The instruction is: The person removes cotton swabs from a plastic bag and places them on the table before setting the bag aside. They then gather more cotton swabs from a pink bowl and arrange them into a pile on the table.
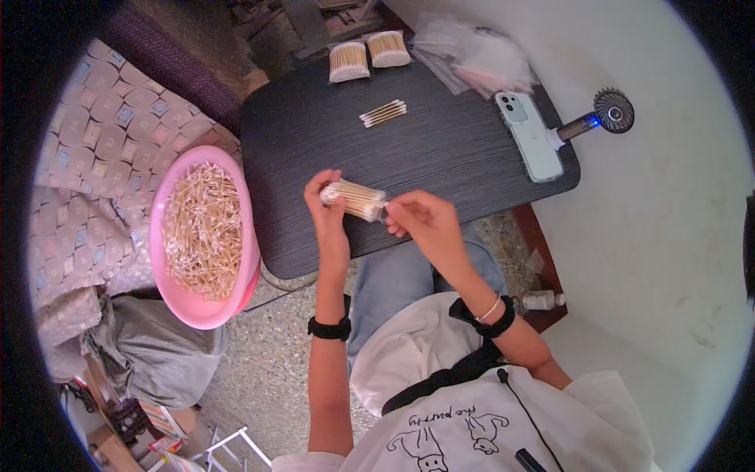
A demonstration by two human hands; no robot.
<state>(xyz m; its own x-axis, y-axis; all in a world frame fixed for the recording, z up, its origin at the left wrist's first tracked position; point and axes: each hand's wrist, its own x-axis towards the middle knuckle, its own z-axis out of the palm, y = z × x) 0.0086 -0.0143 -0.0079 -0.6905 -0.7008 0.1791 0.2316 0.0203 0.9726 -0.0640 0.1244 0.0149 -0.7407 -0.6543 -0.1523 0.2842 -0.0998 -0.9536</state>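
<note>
Above the table's front edge, my left hand [330,224] is closed around one end of a bundle of cotton swabs [355,200], thumb on the near side and fingers behind. Clear plastic shows at the bundle's right end. My right hand [429,224] pinches that plastic between thumb and fingers. The swabs lie side by side, tilted slightly down to the right. Farther back on the dark table [307,149] is a small group of loose cotton swabs [384,113]. Two filled swab packs [348,61] stand at the far edge.
A pink basin [206,315] heaped with loose swabs stands left of the table. Clear plastic bags [491,63] are piled at the back right. A phone [528,134] and a small handheld fan [613,110] are at the right edge, near the wall [668,236].
</note>
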